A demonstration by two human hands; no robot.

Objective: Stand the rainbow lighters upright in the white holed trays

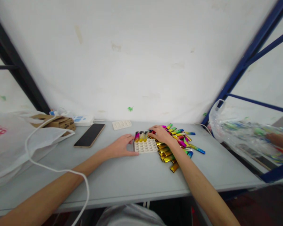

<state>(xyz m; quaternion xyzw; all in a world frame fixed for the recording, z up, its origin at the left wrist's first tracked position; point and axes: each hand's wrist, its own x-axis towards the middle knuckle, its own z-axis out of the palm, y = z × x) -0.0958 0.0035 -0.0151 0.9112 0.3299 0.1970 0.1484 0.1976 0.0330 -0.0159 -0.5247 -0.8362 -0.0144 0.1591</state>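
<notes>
A small white tray with rows of round holes (146, 147) lies on the table, with several shiny lighters (141, 137) standing upright along its back row. My left hand (120, 146) holds the tray's left side, thumb at the front corner and fingertips by the leftmost lighter. At the back right corner, my right hand (160, 133) has its fingers curled down beside the standing lighters. A lighter seems to be between those fingers, partly hidden. Under and right of this hand spreads a loose pile of metallic gold, pink, green and blue lighters (166, 152).
A second white holed tray (122, 125) lies near the wall. Left are a phone (90, 135), a power strip (83, 120), a cardboard box (64, 123), a white bag (11, 144) and a cable (58, 170). Another person's hand (280, 141) reaches over plastic bags (245, 131) beyond the blue frame.
</notes>
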